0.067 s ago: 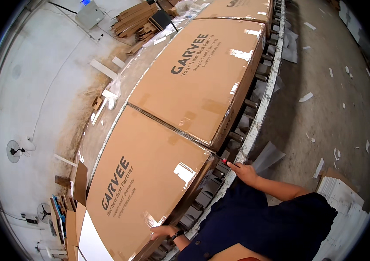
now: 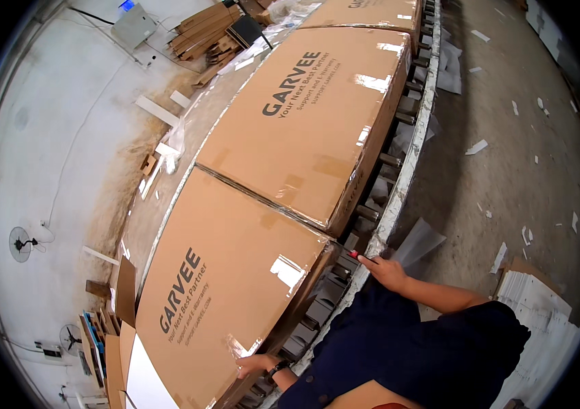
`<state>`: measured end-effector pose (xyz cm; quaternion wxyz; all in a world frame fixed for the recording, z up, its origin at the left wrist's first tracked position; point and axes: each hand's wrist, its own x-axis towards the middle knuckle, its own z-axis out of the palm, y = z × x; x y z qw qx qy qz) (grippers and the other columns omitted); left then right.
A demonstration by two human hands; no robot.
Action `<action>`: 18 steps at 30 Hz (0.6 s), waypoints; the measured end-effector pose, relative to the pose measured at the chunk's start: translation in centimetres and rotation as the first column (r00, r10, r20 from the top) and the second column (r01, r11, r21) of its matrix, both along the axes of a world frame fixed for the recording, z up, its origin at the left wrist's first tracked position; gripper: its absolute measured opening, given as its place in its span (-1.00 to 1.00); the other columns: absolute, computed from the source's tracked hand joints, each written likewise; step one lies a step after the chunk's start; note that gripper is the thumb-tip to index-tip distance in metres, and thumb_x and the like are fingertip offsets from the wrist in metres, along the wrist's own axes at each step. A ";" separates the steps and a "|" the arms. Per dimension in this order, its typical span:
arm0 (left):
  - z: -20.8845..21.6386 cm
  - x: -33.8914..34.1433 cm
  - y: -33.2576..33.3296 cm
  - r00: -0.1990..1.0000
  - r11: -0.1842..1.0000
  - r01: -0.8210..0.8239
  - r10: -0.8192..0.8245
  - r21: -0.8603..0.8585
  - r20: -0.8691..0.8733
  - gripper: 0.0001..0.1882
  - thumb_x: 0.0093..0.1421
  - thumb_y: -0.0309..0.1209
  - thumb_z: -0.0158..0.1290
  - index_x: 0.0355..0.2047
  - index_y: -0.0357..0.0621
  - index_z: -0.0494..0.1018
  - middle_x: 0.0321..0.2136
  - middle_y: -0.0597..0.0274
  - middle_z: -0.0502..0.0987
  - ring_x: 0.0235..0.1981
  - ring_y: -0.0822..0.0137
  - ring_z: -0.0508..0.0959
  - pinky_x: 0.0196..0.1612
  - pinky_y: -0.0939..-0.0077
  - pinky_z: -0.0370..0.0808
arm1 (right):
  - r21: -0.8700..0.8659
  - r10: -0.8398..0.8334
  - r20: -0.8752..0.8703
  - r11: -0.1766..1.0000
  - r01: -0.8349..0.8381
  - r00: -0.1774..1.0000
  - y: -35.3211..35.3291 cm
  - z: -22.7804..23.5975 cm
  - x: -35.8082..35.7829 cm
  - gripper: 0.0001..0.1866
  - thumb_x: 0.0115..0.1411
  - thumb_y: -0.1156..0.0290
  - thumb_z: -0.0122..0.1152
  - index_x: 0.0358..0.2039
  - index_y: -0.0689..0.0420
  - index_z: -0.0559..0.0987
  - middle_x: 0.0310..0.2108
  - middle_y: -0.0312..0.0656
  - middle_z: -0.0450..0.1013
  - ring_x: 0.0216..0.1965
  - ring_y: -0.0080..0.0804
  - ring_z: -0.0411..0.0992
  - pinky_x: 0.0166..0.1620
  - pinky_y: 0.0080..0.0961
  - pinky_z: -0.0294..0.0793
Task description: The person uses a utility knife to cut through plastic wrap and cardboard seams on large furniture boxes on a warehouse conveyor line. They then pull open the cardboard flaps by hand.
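A large flat brown cardboard box [image 2: 235, 273] lies nearest me on a roller conveyor [image 2: 406, 177], its top closed with shiny clear tape. My left hand [image 2: 254, 365] rests on the box's near right edge, beside a strip of tape, its fingers stretched over the top. At the box's far right corner, my right hand [image 2: 387, 273] is closed around a slim hand tool [image 2: 353, 253] with a red part. The tool points at that corner; its exact kind is too small to tell. A second closed box [image 2: 303, 136] sits just beyond, against the first.
Another box [image 2: 378, 12] follows farther along the conveyor. At the lower left stands an open carton flap [image 2: 126, 290]. White strips [image 2: 479, 146] and plastic film [image 2: 421, 240] litter the floor on the right, near a stack of white sheets [image 2: 535, 320].
The view has shifted slightly. Both hands stay at nearly the same spots on the box, the right still holding the tool at the corner.
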<state>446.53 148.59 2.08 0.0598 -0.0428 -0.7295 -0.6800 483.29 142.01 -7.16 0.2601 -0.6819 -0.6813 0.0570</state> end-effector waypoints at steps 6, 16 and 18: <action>-3.1 -2.6 -0.1 0.998 0.997 0.020 -0.016 0.080 -0.056 -0.62 0.15 -0.35 -0.17 -0.16 -0.40 0.03 -0.21 -0.28 0.25 -0.21 0.03 0.35 -0.15 0.19 0.36 | -0.389 -0.010 -0.004 0.921 0.007 1.000 -6.2 -0.9 2.3 -0.35 0.16 0.34 -0.02 0.24 -0.37 0.05 -0.59 -0.16 0.36 -0.65 -0.23 0.38 -0.60 -0.34 0.39; -0.5 -0.1 -0.4 0.998 0.998 0.066 -0.066 -0.010 -0.008 -0.57 0.14 -0.34 -0.21 -0.14 -0.45 -0.03 -0.13 -0.30 0.13 -0.09 0.06 0.25 -0.06 0.28 0.28 | -0.441 -0.582 -0.676 0.811 -0.385 -0.452 0.3 4.6 0.9 -0.58 0.25 0.29 -0.12 0.14 -0.29 0.21 -0.48 -0.33 0.40 -0.69 -0.66 0.31 -0.66 -0.72 0.23; -0.9 -0.5 -0.5 0.998 0.998 0.067 -0.067 -0.013 -0.020 -0.58 0.14 -0.35 -0.21 -0.15 -0.45 -0.04 -0.14 -0.28 0.13 -0.10 0.07 0.25 -0.06 0.29 0.28 | -0.431 -0.596 -0.517 0.802 -0.414 -0.615 0.7 3.8 0.4 -0.68 0.24 0.27 -0.09 0.02 -0.28 0.30 -0.47 -0.34 0.39 -0.69 -0.69 0.25 -0.67 -0.77 0.15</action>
